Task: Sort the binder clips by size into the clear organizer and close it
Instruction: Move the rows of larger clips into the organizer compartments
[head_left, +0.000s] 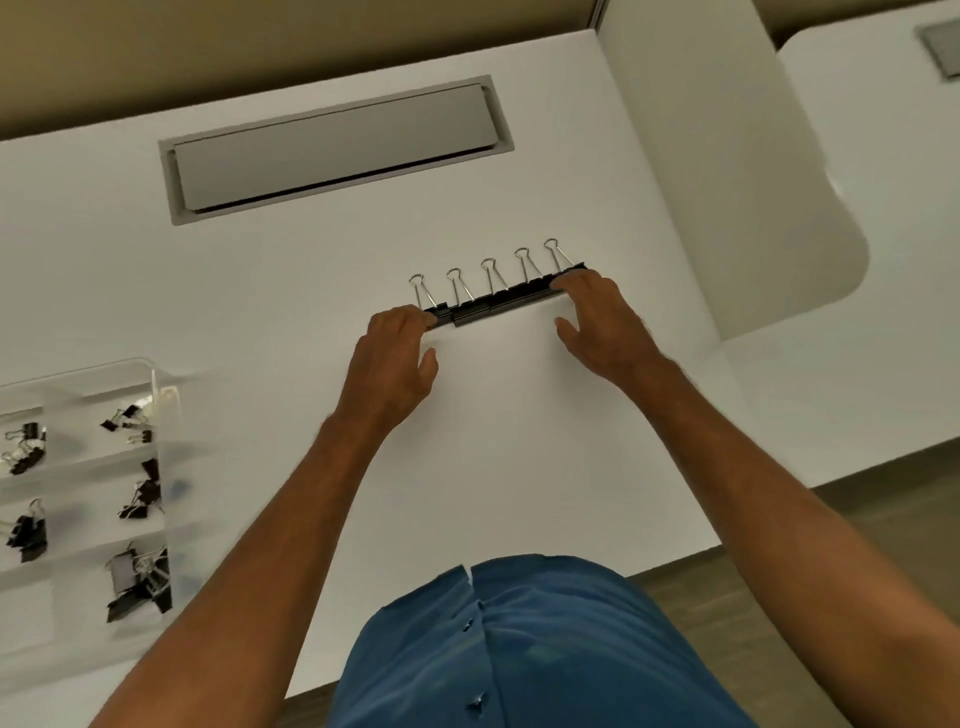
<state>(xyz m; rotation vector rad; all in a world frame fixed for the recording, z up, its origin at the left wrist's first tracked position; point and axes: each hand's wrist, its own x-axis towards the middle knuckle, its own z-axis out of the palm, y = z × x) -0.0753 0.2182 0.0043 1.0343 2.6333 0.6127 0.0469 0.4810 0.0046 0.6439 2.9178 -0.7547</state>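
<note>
At the left edge of the white table (571, 171) sits the clear organizer (93, 467), open, with black clips already in its boxes. Near the middle lies a row of binder clips (498, 296). The left hand (395, 353) pinches the row's left end. The right hand (597, 317) touches its right end, fingers bent. Lifted together, the clips could slip out and scatter, or mix sizes.

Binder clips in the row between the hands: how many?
5, by their wire handles, side by side on the white table from the left hand to the right hand; fingers may hide more.
</note>
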